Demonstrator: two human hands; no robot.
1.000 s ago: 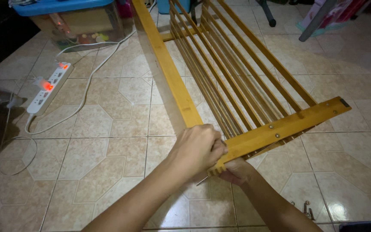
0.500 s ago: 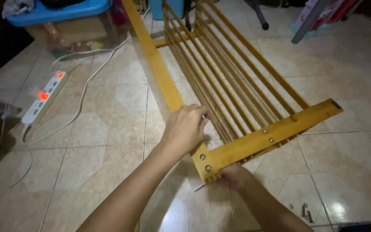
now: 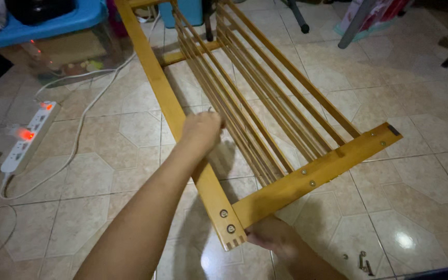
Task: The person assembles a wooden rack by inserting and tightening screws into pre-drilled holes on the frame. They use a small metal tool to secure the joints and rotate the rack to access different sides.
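Observation:
A yellow wooden slatted frame [image 3: 317,173] is tilted up off the tiled floor, its long slats running away from me. My left hand [image 3: 201,129] is closed in a fist on the long side rail [image 3: 154,78], partway up from the near corner. A thin metal bit pokes out of the fist; I cannot tell what it is. My right hand [image 3: 273,238] grips the underside of the near corner, just below the end rail with its screw heads.
A white power strip [image 3: 27,137] with red lit switches lies at the left, with a white cable [image 3: 81,129] trailing from it. A blue-lidded clear bin [image 3: 53,31] stands at the back left. Loose screws [image 3: 364,259] lie on the tiles at the lower right. Chair legs [image 3: 299,15] stand behind.
My left hand has slid from the near corner up along the side rail, uncovering the corner joint and its screws. My right hand stays under the corner.

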